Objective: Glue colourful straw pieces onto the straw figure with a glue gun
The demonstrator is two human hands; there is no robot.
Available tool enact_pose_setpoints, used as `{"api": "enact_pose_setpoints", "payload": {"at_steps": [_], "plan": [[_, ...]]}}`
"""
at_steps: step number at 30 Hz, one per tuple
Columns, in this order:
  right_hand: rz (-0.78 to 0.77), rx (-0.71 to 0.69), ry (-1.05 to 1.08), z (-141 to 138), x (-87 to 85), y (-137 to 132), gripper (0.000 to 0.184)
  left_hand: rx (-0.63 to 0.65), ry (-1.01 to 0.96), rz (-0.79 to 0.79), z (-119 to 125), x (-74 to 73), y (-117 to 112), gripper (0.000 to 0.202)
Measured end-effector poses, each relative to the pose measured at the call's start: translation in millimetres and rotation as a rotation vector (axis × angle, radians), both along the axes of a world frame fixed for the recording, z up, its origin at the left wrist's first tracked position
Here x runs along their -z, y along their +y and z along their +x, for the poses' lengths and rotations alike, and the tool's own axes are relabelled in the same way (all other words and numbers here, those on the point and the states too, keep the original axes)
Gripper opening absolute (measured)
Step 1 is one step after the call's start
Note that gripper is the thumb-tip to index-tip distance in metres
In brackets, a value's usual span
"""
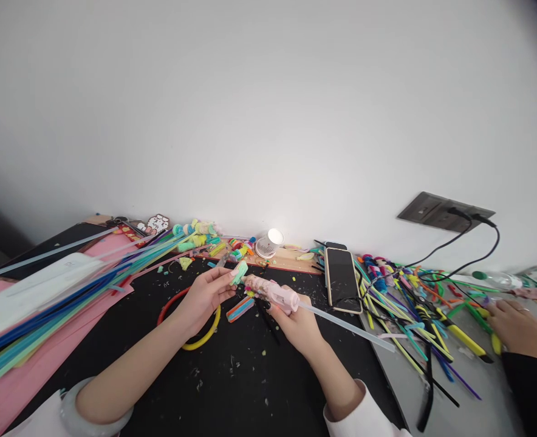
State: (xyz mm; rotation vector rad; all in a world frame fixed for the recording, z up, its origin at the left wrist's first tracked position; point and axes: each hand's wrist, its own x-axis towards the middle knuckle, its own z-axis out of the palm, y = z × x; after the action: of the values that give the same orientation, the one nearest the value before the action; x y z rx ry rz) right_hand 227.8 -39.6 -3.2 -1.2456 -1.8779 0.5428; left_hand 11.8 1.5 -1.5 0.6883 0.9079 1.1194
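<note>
While my left fingers [220,284] pinch a small pale-green piece [240,273] above the black counter [223,388], my right fingers [281,318] are curled round a pink glue gun [291,300], with a clear glue stick [348,328] jutting from its rear. Its front end points toward the piece, just beside it; whether the two touch I cannot tell. I take this for a gluing step, and I'd say the next move calls for a steady pinch, a light squeeze and fingertips well off the nozzle, which may be hot
</note>
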Motion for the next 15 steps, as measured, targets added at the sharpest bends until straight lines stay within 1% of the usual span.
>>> {"api": "enact_pose_setpoints", "payload": {"at_steps": [8, 15], "plan": [[0.03, -0.022, -0.033, 0.0, -2.2, -1.1, 0.01, 0.011, -0.023, -0.015, 0.4, -0.3, -0.5, 0.036], [0.029, 0.021, -0.012, 1.1, -0.4, 0.2, 0.014, 0.036, -0.023, -0.017, -0.5, 1.6, 0.2, 0.037]]}}
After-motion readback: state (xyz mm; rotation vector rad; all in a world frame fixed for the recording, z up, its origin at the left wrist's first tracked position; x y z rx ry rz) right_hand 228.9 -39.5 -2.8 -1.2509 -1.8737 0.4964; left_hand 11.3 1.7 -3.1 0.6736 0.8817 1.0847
